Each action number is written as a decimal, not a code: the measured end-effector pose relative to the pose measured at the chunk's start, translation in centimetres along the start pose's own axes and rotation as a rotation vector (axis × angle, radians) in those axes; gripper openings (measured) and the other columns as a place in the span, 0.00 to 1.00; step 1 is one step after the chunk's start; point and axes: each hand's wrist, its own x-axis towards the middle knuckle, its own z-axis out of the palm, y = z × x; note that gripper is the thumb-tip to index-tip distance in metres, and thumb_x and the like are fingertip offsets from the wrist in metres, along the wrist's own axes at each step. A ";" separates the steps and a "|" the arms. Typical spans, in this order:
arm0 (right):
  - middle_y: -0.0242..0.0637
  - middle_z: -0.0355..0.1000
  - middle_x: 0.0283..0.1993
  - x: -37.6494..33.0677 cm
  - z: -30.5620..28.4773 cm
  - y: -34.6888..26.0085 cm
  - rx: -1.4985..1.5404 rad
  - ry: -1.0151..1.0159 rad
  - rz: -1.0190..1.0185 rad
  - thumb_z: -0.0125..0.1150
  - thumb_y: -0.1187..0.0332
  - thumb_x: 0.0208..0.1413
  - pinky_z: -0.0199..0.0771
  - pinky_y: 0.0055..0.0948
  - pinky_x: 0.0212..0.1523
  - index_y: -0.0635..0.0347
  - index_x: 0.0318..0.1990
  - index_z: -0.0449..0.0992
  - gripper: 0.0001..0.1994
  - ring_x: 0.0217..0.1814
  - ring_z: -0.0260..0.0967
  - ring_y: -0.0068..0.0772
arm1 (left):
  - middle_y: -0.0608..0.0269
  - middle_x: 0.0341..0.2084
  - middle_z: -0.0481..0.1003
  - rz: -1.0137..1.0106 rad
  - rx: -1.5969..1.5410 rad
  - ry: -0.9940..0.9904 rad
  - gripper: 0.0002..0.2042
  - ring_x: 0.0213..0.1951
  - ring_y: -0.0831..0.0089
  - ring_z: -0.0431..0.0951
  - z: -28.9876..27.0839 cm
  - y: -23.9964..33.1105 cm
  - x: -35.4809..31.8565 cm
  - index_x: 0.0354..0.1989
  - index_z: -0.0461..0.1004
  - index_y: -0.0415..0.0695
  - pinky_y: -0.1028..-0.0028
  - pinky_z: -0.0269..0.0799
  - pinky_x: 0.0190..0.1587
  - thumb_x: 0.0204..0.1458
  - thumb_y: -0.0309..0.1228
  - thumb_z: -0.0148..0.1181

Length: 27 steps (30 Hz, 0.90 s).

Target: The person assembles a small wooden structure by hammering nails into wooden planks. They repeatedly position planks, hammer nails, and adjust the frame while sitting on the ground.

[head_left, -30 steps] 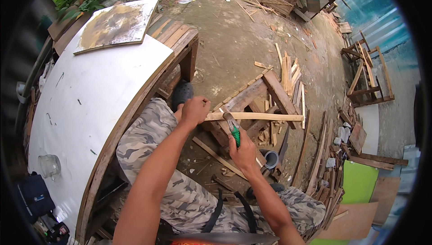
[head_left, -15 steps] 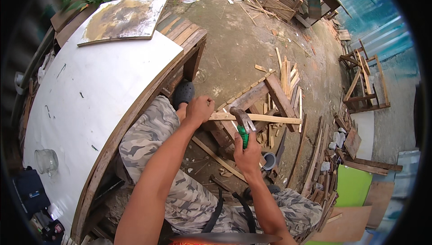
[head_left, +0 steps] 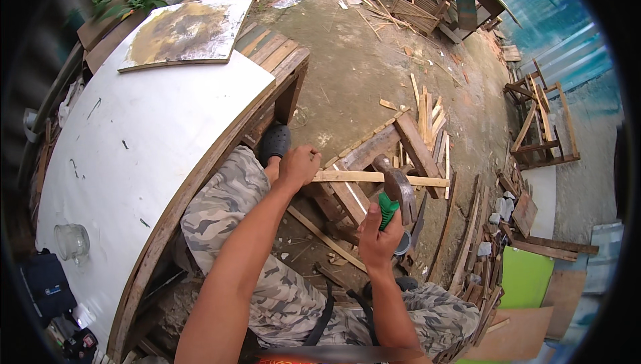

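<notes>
My right hand [head_left: 380, 245] is wrapped round the green grip of a claw hammer [head_left: 400, 194], its metal head raised over a thin pale wooden strip [head_left: 347, 176]. That strip lies crosswise over a wooden frame [head_left: 374, 145] of darker, worn boards. At the strip's left end is my left hand [head_left: 298, 166], its fingers closed and pinched together there. Whether a nail is between those fingers is too small to tell. Behind the right hand, a grey cup-like container [head_left: 403, 242] shows in part on the ground.
On my left stands a white-topped table [head_left: 167, 117] bearing a stained board [head_left: 183, 33] and a glass jar [head_left: 71, 242]. Loose wooden strips [head_left: 427, 117] lie beyond the frame. Scrap wood [head_left: 477, 250] is piled at the right, with a wooden stool-like frame [head_left: 542, 120] by the wall.
My right hand has moved the hammer to the right and slightly nearer me, its head now farther along the strip. The left hand stays at the strip's end.
</notes>
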 end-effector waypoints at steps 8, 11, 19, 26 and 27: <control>0.57 0.72 0.25 1.7 3.1 0.8 -0.352 -0.106 0.074 0.57 0.63 0.65 0.71 0.49 0.29 0.69 0.45 0.68 0.15 0.28 0.73 0.63 | 0.52 0.33 0.83 -0.006 0.009 -0.013 0.16 0.43 0.50 0.82 0.1 -0.3 0.3 0.44 0.83 0.52 0.56 0.74 0.49 0.54 0.46 0.58; 0.41 0.71 0.27 0.0 1.7 0.9 -0.137 -0.046 0.025 0.55 0.60 0.69 0.70 0.35 0.29 0.65 0.42 0.69 0.14 0.27 0.72 0.29 | 0.51 0.34 0.83 0.000 0.010 -0.032 0.16 0.43 0.50 0.82 0.0 -0.3 0.2 0.45 0.83 0.52 0.56 0.74 0.48 0.55 0.46 0.58; 0.40 0.69 0.27 -0.1 4.8 2.7 -0.318 -0.025 0.098 0.55 0.61 0.69 0.70 0.33 0.28 0.66 0.49 0.67 0.14 0.25 0.68 0.26 | 0.51 0.35 0.83 -0.019 0.022 -0.039 0.16 0.43 0.50 0.82 0.1 -0.2 0.3 0.45 0.83 0.51 0.57 0.75 0.49 0.55 0.45 0.58; 0.37 0.69 0.25 -1.6 4.0 2.2 0.237 0.066 -0.166 0.57 0.62 0.67 0.68 0.31 0.27 0.67 0.46 0.70 0.14 0.25 0.68 0.30 | 0.50 0.36 0.83 -0.012 -0.005 -0.037 0.16 0.44 0.50 0.82 -0.1 -0.1 0.2 0.46 0.83 0.51 0.58 0.74 0.49 0.56 0.45 0.57; 0.43 0.70 0.27 -1.5 4.5 2.4 0.066 0.046 -0.133 0.57 0.63 0.67 0.69 0.35 0.28 0.66 0.45 0.71 0.13 0.26 0.70 0.41 | 0.50 0.36 0.83 -0.020 -0.006 -0.044 0.16 0.44 0.51 0.82 -0.1 -0.1 0.2 0.46 0.83 0.51 0.58 0.74 0.49 0.56 0.44 0.57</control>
